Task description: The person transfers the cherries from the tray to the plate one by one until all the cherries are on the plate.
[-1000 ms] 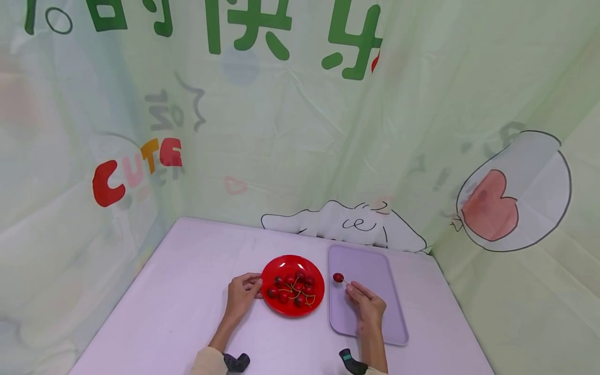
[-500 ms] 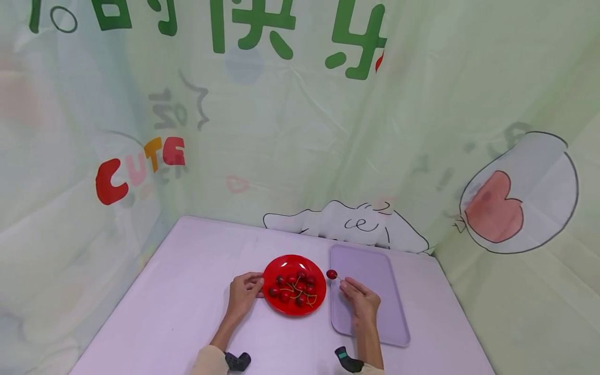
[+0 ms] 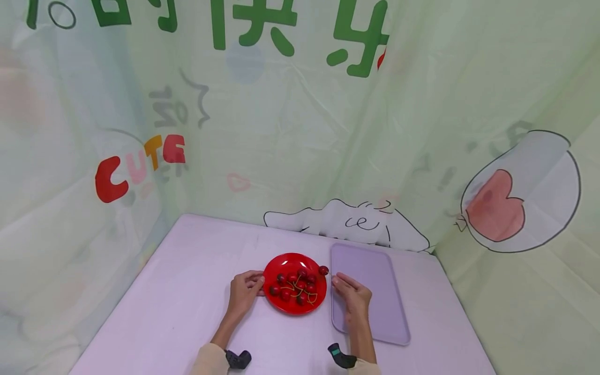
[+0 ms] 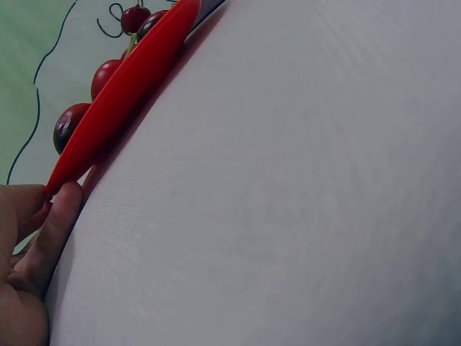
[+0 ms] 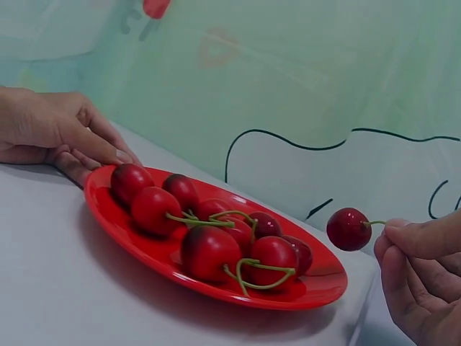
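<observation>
A red plate carrying several dark red cherries with green stems is in the middle of the table. On its left rim, my left hand pinches the edge between thumb and fingers; the left wrist view has the fingertips against the plate's underside. My right hand pinches a single cherry by its stem, between thumb and index finger. That cherry hangs in the air at the plate's right rim, above and apart from the pile.
To the right of the plate lies a purple rectangular tray, partly covered by my right hand and forearm. The white table ends at printed curtains behind and on both sides.
My right hand has moved left with the cherry, from over the purple tray to the plate's right rim. The left hand keeps its grip on the plate.
</observation>
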A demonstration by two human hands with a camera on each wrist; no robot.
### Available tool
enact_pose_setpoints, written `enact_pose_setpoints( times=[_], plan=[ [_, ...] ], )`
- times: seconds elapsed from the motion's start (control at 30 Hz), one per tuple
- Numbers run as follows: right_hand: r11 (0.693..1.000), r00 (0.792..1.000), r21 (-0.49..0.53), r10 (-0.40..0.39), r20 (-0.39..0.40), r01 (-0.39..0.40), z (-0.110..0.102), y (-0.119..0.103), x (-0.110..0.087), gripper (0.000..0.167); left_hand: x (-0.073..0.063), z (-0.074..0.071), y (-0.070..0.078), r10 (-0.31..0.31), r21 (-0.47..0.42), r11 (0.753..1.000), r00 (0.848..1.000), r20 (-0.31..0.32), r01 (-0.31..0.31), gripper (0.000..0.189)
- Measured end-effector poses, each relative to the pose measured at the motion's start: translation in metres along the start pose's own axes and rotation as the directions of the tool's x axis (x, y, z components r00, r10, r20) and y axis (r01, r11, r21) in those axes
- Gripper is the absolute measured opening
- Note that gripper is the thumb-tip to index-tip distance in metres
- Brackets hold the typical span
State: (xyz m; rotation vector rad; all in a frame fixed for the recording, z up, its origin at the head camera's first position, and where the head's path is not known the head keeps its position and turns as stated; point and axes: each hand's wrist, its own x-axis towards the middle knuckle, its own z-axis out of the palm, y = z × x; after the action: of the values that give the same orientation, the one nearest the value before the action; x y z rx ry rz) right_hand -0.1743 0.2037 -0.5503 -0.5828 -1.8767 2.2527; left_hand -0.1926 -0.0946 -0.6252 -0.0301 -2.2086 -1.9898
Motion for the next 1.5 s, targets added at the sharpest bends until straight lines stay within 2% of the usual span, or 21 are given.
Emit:
enact_pose_setpoints(
  times=[0.33, 0.73, 1.2, 1.5],
  plan=[
    [0.999, 1.000, -0.053, 0.012, 0.011, -0.012, 0.015, 0.006, -0.001, 0.045, 0.001, -0.001, 0.003, -0.013, -0.011, 1.000, 1.000, 0.001, 0.013, 0.023],
    [1.000, 0.998, -0.026, 0.009, 0.054, -0.007, 0.028, -0.001, -0.002, 0.040, -0.001, 0.000, 0.005, -0.004, -0.008, 1.000, 1.000, 0.000, 0.004, 0.023],
    [1.000, 0.996, -0.018, 0.017, 0.083, -0.016, 0.046, 0.005, 0.003, 0.040, -0.001, -0.001, -0.001, -0.011, 0.001, 1.000, 1.000, -0.001, 0.011, 0.023],
    [1.000, 0.993, -0.002, 0.001, 0.116, -0.001, 0.055, 0.004, -0.001, 0.040, -0.002, -0.001, 0.004, 0.004, -0.008, 1.000, 1.000, 0.005, -0.004, 0.024]
  ],
)
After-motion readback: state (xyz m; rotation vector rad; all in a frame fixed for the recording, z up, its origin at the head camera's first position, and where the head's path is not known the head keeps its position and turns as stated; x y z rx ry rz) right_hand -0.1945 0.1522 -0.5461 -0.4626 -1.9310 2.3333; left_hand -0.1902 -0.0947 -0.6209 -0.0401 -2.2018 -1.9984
